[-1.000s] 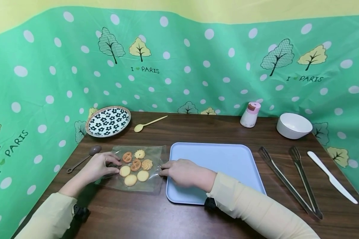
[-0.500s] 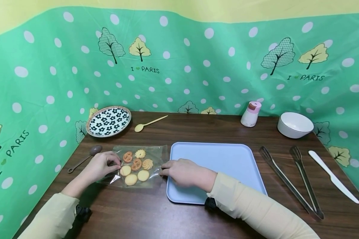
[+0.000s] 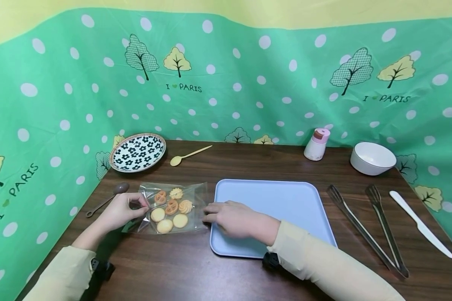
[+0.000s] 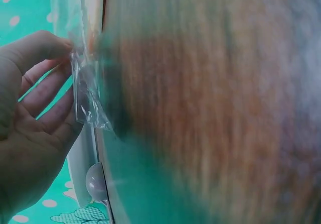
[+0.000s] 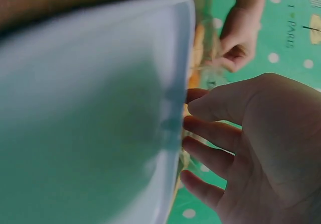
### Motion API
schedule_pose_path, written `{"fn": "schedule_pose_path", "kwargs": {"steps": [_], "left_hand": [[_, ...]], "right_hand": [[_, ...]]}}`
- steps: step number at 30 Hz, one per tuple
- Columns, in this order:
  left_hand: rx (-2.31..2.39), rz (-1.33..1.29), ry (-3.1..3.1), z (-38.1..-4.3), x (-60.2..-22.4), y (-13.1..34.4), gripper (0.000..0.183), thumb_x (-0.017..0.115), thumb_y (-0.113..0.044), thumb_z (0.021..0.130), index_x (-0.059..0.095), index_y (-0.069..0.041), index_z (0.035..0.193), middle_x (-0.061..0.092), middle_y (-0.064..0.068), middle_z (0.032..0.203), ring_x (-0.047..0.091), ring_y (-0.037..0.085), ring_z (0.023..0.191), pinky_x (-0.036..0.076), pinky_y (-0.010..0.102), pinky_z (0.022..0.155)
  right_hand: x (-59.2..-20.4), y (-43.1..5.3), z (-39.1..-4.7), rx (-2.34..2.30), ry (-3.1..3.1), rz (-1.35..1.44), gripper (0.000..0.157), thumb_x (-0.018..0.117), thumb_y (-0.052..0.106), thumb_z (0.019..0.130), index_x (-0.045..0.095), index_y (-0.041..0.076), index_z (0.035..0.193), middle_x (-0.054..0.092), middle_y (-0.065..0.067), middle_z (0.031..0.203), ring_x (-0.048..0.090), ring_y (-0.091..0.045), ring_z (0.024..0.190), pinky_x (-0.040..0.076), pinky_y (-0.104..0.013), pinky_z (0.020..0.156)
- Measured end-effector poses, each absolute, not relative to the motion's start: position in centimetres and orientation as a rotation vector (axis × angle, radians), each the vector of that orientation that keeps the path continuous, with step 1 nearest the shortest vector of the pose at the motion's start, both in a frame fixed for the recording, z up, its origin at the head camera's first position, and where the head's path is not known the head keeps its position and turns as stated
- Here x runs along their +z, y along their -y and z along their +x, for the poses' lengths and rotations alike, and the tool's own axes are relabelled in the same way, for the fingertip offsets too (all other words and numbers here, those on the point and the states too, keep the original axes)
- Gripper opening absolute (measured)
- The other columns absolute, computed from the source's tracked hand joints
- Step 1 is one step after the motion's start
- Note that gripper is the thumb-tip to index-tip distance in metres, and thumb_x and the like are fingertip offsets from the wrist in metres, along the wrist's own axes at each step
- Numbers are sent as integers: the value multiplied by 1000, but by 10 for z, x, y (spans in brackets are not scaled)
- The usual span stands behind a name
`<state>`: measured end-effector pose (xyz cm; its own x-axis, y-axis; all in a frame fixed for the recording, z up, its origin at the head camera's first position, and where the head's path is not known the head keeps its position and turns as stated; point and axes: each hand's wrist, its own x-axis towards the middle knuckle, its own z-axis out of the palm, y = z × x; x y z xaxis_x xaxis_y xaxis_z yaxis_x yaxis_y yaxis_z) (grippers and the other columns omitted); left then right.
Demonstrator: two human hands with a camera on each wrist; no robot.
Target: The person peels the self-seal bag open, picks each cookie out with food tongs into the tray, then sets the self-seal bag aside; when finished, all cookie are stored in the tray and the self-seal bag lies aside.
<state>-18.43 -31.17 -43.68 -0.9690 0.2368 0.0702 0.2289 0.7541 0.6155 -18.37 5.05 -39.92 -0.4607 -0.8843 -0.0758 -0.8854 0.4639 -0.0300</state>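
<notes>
A clear plastic bag of cookies [image 3: 199, 193] lies on the left half of the table. Inside it are two pretzel-shaped cookies, swirled ones and plain round ones. My left hand [image 3: 117, 213] pinches the bag's left edge between thumb and fingertips; in the left wrist view the crinkled plastic [image 4: 88, 93] hangs from that grip. At the opposite side, my right hand [image 3: 231, 219] has its fingertips at the bag's right edge, over the left rim of a blue tray [image 3: 275, 209]. The right wrist view shows that hand's fingers [image 5: 213, 133] spread and loosely bent.
Behind the bag are a flower-patterned plate [image 3: 137, 153] and a yellow spoon [image 3: 176, 160]. A brown spoon [image 3: 120, 188] lies beyond my left hand. To the right stand a pink-capped shaker [image 3: 315, 148] and a white bowl [image 3: 371, 165], with metal tongs [image 3: 386, 234] and a white knife [image 3: 422, 225] nearer.
The left hand has shifted slightly left, pulling the bag's left side, which is more creased. The bag's near edge has moved back a little. The right hand has shifted slightly right.
</notes>
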Motion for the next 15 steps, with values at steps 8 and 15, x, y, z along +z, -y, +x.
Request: {"fn": "schedule_pose_path", "kwargs": {"steps": [8,15], "left_hand": [[1024,377,-2932,-186,-434,310,11,71,-13,82,71,-19,90,68,-4,81,63,7,79,52,25,74],[1009,369,-2952,-182,-433,313,12,71,-30,84,72,-18,85,69,-10,85,63,8,86,51,25,76]], "right_hand": [[-381,-107,-160,-304,-2765,-1523,41,57,11,91,56,17,131,44,-5,145,41,-22,134,38,-40,106],[-371,-186,-135,-487,-3012,-1360,47,67,8,83,58,17,127,48,-2,141,49,-22,126,45,-42,96]]}}
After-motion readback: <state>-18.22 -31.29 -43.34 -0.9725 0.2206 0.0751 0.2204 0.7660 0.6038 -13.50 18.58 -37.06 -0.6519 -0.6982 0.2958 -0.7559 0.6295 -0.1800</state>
